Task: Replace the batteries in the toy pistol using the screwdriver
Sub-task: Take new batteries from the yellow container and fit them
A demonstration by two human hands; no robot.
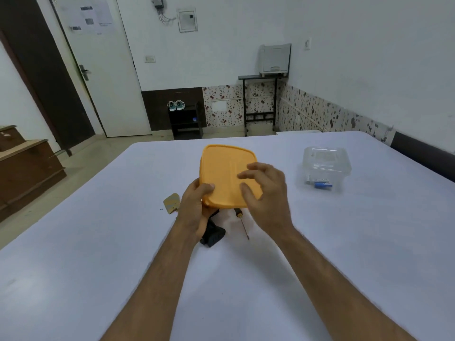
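Toy pistol (213, 234): black ribbed plastic, lies on the desk (98, 242), mostly hidden under the left hand (197, 207); only its butt end shows. No writing legible on it.

Screwdriver (242, 223): just right of the pistol, flat on the desk; black-and-yellow handle away from the person, thin metal shaft pointing toward them.

Orange lid (226, 175): rounded-square, matte plastic, held tilted above the pistol. Left grip pinches its near-left corner, thumb on top. Right hand (264, 190) hovers over the lid's right side, fingers spread and loosely bent; contact cannot be told.

Small yellowish flat piece (172, 203): left of the pistol, on the desk; shape rounded at one end.

Clear plastic box (323, 168): well right of the pistol and farther back, rounded corners, holds small blue and white items (320, 184), too blurred to identify.

Desk surface: plain, smooth, pale lavender-white.
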